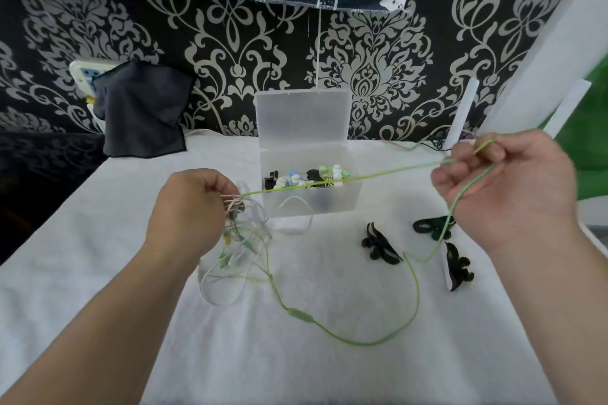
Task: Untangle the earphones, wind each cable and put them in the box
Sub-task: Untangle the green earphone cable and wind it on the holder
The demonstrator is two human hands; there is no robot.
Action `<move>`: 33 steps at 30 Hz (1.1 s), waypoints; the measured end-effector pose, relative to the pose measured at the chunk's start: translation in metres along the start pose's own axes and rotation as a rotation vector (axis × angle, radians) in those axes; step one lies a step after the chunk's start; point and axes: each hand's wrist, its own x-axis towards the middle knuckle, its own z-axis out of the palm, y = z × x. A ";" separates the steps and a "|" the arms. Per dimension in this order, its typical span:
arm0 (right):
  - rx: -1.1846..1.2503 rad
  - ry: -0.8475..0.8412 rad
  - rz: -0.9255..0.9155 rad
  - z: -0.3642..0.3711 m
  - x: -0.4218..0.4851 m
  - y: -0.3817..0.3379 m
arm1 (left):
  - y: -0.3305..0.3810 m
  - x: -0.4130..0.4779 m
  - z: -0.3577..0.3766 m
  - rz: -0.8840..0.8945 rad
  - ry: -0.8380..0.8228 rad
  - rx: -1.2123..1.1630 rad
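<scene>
Left hand (194, 204) pinches the tangle (237, 233); right hand (500, 187) grips the green cable (362, 178), taut before the open box (309, 187). Recommend easing tension, feeding slack through, not pulling.

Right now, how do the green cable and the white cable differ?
The green cable is pulled straight between the left hand and the right hand; the white cable hangs in slack loops under the left hand. The green cable trails on in one wide open curve over the cloth; the white cable is bunched up. Both meet at the knot that the left hand pinches.
</scene>
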 end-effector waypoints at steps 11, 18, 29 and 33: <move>-1.982 -0.274 -0.065 -0.002 -0.009 0.062 | 0.014 -0.020 0.017 0.122 -0.171 -0.117; -1.510 -0.521 -0.290 0.032 -0.045 0.089 | 0.015 -0.026 0.024 0.080 -0.171 -0.192; -1.666 -0.562 -0.503 0.027 -0.031 0.103 | 0.011 -0.029 0.022 0.028 -0.355 -0.276; -1.581 -0.488 -0.561 0.024 -0.023 0.100 | 0.009 -0.027 0.017 0.102 -0.427 -0.211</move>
